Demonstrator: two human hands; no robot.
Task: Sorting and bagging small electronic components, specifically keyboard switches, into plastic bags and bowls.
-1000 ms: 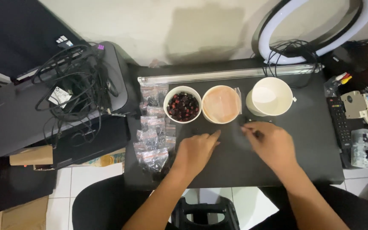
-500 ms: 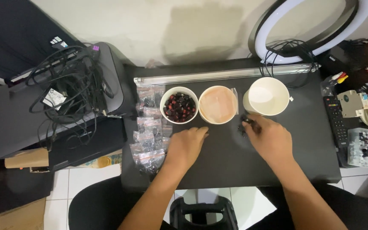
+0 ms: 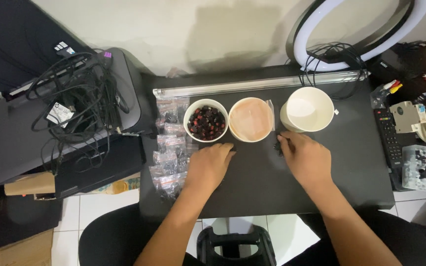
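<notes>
While both hands rest there, black table (image 3: 361,162) seemingly meets pale wall (image 3: 173,29).

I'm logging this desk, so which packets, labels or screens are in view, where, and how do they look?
Small bags: column left of the bowls by the left hand, clear plastic, dark bits inside.
Label: on the grey printer, white rectangle under black cables.
Right hand: no packet.
No screens.

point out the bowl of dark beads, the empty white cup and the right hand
bowl of dark beads (image 3: 205,120), head view, on the beads inside
empty white cup (image 3: 309,108), head view, inner bottom
right hand (image 3: 307,158), head view, back of hand
</notes>
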